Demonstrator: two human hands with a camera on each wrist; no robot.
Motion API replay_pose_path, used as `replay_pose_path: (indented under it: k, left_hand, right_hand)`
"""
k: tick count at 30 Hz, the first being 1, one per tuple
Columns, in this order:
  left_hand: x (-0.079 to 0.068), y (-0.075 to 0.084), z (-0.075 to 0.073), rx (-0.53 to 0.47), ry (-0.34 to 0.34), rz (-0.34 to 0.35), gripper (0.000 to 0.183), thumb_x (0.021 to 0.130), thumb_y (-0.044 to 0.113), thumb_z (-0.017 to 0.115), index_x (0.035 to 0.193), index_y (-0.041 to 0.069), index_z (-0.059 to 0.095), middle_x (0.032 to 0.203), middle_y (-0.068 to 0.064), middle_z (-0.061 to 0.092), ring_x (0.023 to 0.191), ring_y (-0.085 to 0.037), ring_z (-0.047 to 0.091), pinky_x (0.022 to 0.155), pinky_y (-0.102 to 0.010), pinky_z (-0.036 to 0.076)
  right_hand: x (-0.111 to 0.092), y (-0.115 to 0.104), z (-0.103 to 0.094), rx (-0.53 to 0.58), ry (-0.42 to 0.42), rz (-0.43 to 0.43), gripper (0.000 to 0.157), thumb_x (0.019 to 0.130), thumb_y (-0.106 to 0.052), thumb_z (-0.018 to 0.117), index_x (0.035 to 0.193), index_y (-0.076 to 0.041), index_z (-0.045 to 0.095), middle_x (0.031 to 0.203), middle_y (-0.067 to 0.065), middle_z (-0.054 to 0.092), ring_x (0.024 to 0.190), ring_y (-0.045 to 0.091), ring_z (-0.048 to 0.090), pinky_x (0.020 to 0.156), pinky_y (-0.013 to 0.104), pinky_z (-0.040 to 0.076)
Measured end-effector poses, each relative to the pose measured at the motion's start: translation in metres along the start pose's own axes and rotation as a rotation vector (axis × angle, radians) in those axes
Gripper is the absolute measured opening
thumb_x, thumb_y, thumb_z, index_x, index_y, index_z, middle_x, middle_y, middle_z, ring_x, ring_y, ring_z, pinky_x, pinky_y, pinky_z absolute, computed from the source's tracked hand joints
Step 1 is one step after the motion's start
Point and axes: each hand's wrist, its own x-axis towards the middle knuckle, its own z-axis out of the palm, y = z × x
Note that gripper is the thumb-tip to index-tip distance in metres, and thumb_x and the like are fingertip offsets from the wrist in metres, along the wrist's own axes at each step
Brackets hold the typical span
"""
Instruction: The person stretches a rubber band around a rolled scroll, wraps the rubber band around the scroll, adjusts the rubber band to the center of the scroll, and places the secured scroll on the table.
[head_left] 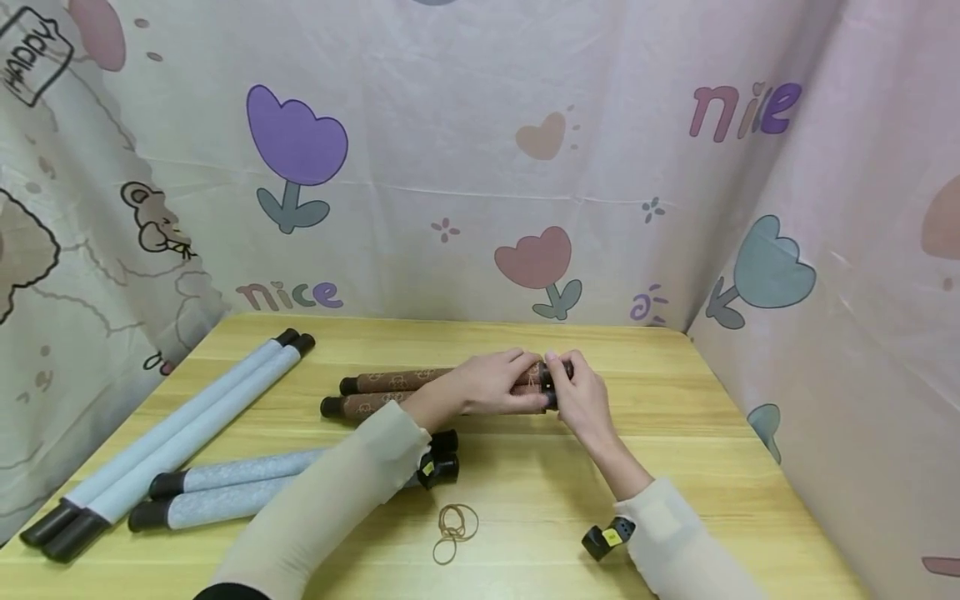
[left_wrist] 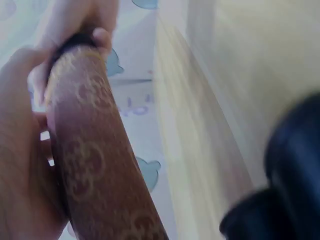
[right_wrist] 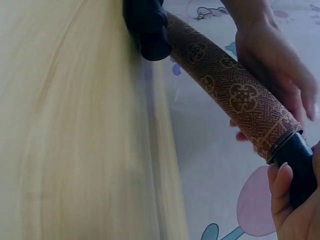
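Observation:
A brown scroll with a gold pattern and black end knobs, its two rolls side by side, lies across the middle of the table. My left hand holds it near its right end, the thumb on the near side. At that end, my right hand grips the black knobs. In the right wrist view, thin yellowish bands, apparently rubber bands, circle the brown roll beside the black knob. Fingers hide part of the scroll's right end in the head view.
Two pale blue rolls with black ends lie together on the left. A shorter grey-blue pair lies nearer, partly under the left forearm. Several loose rubber bands sit at the table's front. A printed curtain hangs behind the table.

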Motion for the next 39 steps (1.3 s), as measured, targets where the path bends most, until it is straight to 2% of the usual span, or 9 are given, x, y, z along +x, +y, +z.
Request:
replay_pose_path:
  k: [4,7,10,14,18,25,32,35,39]
  left_hand:
    - [0.002,0.012,0.004,0.067,0.022,-0.004,0.086,0.083,0.079,0.049,0.144,0.018,0.042,0.121,-0.002,0.055,0.100,-0.016,0.058,0.083,-0.036,0.051]
    - [0.002,0.017,0.007,0.112,0.061,-0.007,0.085,0.083,0.077,0.050,0.143,0.017,0.044,0.121,-0.003,0.056,0.103,-0.019,0.060,0.086,-0.038,0.051]
    - [0.002,0.020,0.009,0.134,0.084,-0.013,0.080,0.086,0.074,0.050,0.141,0.015,0.046,0.120,-0.003,0.058,0.102,-0.020,0.061,0.085,-0.038,0.052]
    - [-0.001,0.021,0.009,0.110,0.085,-0.043,0.078,0.087,0.068,0.056,0.142,0.013,0.048,0.124,-0.005,0.059,0.104,-0.022,0.061,0.088,-0.040,0.050]
    - [-0.005,0.019,0.008,0.055,0.102,-0.060,0.081,0.084,0.064,0.065,0.144,0.013,0.047,0.127,-0.004,0.060,0.106,-0.020,0.061,0.091,-0.042,0.048]
    - [-0.013,0.009,0.012,0.002,0.171,-0.023,0.087,0.077,0.058,0.076,0.144,0.010,0.049,0.133,-0.004,0.060,0.116,-0.021,0.060,0.093,-0.044,0.047]
    - [-0.021,0.007,0.012,0.008,0.198,-0.001,0.087,0.077,0.057,0.076,0.145,0.012,0.047,0.138,-0.007,0.056,0.121,-0.027,0.057,0.095,-0.050,0.046]
    - [-0.024,0.006,0.015,0.034,0.299,0.099,0.079,0.079,0.056,0.075,0.140,0.013,0.052,0.136,-0.009,0.056,0.117,-0.029,0.058,0.093,-0.050,0.048]
    - [-0.025,0.005,0.015,0.084,0.500,0.343,0.053,0.081,0.045,0.077,0.121,0.012,0.066,0.126,-0.008,0.061,0.111,-0.025,0.060,0.095,-0.040,0.048]
  right_hand:
    - [-0.002,0.001,0.000,-0.021,0.037,-0.001,0.052,0.098,-0.058,0.044,0.095,-0.008,0.060,0.084,0.015,0.063,0.052,0.024,0.057,0.044,0.035,0.050]
    - [-0.003,0.002,0.001,-0.057,0.061,-0.020,0.051,0.100,-0.056,0.041,0.091,-0.008,0.059,0.081,0.013,0.062,0.060,0.023,0.056,0.049,0.034,0.047]
    - [-0.003,0.003,0.001,-0.061,0.056,-0.021,0.050,0.101,-0.053,0.039,0.088,-0.009,0.056,0.077,0.012,0.060,0.058,0.024,0.055,0.048,0.034,0.046]
    - [-0.003,0.003,0.001,-0.041,0.035,0.008,0.047,0.102,-0.050,0.041,0.088,-0.007,0.055,0.076,0.014,0.060,0.045,0.023,0.054,0.039,0.035,0.047]
    - [-0.003,0.000,0.001,-0.044,0.022,0.032,0.046,0.102,-0.047,0.042,0.089,-0.006,0.056,0.078,0.015,0.061,0.044,0.023,0.054,0.039,0.034,0.047]
    - [-0.003,-0.004,0.004,-0.042,-0.006,0.051,0.046,0.102,-0.048,0.041,0.091,-0.006,0.056,0.078,0.015,0.061,0.045,0.022,0.054,0.039,0.033,0.047]
    - [-0.004,-0.003,0.002,-0.042,-0.012,0.067,0.046,0.102,-0.049,0.040,0.091,-0.006,0.055,0.075,0.014,0.061,0.046,0.028,0.057,0.038,0.033,0.047]
    - [-0.004,-0.004,0.000,-0.039,-0.015,0.080,0.047,0.102,-0.050,0.039,0.092,-0.006,0.055,0.074,0.016,0.061,0.047,0.031,0.059,0.038,0.033,0.047]
    - [-0.005,-0.007,-0.003,-0.008,-0.046,0.090,0.049,0.102,-0.051,0.039,0.094,-0.005,0.054,0.074,0.016,0.061,0.051,0.036,0.061,0.039,0.032,0.047]
